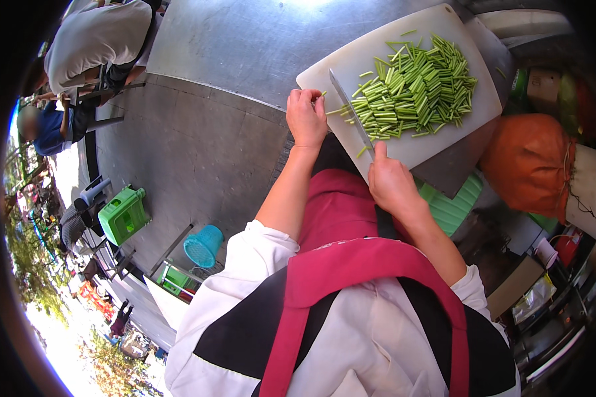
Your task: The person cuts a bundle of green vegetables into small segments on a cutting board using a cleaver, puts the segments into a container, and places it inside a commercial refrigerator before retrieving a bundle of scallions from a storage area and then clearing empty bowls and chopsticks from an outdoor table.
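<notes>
A white cutting board [323,74] lies on the metal table, bearing a broad heap of short-cut green stalks [417,89], perhaps garlic scapes. My right hand [392,178] grips the handle of a kitchen knife [350,106]. Its long blade runs along the near-left side of the heap, with a few loose pieces to its left. At the board's left edge, my left hand [305,119] has its fingers curled together. A small green stalk piece [324,93] shows at the fingertips; most of what they pinch is hidden.
The metal table [228,44] stretches to the left of the board. An orange cloth-covered bundle [526,164] stands at the right. On the floor are a green plastic stool [124,216] and a blue basket [203,245]. People sit at the upper left, one in a white shirt [99,42].
</notes>
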`<state>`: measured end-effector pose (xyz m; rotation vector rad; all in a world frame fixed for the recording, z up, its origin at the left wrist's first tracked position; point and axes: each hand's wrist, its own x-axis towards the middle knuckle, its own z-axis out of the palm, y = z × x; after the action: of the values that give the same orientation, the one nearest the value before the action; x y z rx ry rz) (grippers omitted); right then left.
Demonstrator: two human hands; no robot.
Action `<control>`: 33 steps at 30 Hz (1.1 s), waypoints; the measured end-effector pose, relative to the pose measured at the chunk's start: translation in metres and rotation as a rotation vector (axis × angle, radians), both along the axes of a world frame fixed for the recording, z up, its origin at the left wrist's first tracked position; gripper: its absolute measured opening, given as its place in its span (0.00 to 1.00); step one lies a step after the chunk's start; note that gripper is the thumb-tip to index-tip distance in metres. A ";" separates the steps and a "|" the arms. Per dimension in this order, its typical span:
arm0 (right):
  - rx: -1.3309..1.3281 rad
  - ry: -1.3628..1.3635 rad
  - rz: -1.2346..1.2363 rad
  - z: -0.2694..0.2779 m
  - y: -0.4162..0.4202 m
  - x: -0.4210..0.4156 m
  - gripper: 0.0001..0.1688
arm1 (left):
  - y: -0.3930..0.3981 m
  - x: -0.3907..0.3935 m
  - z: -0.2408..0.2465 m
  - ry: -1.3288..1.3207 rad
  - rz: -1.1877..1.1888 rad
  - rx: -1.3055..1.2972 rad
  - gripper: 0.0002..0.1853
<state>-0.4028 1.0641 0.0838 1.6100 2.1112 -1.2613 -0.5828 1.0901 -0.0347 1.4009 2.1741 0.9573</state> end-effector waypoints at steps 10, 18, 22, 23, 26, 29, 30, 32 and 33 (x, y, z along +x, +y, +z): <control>0.115 0.166 -0.271 0.013 -0.009 0.032 0.14 | 0.027 0.008 0.002 -0.121 -0.101 0.011 0.08; 0.108 0.208 -0.274 0.015 -0.014 0.036 0.14 | 0.019 -0.005 -0.006 0.158 -0.176 0.033 0.06; 0.090 0.205 -0.243 0.013 -0.024 0.042 0.13 | 0.022 -0.030 0.003 0.125 -0.014 0.145 0.12; 0.081 0.195 -0.247 0.013 -0.028 0.044 0.13 | 0.021 -0.030 0.009 0.135 -0.020 0.175 0.14; 0.076 0.197 -0.261 0.013 -0.034 0.048 0.14 | -0.006 -0.016 0.017 0.172 -0.358 0.023 0.16; 0.092 0.224 -0.293 0.011 -0.039 0.056 0.14 | -0.019 -0.007 0.012 0.231 -0.412 -0.011 0.12; 0.109 0.233 -0.306 0.010 -0.040 0.059 0.14 | -0.020 -0.006 0.011 0.234 -0.409 -0.013 0.11; 0.135 0.226 -0.307 0.010 -0.044 0.065 0.14 | -0.023 -0.007 0.011 0.253 -0.414 -0.025 0.08; 0.145 0.215 -0.299 0.011 -0.045 0.068 0.14 | -0.022 -0.011 0.014 0.267 -0.418 -0.031 0.07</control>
<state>-0.3345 1.0193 0.0945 1.9942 2.1907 -1.4579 -0.5942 1.0684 -0.0210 1.9582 1.9344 0.6080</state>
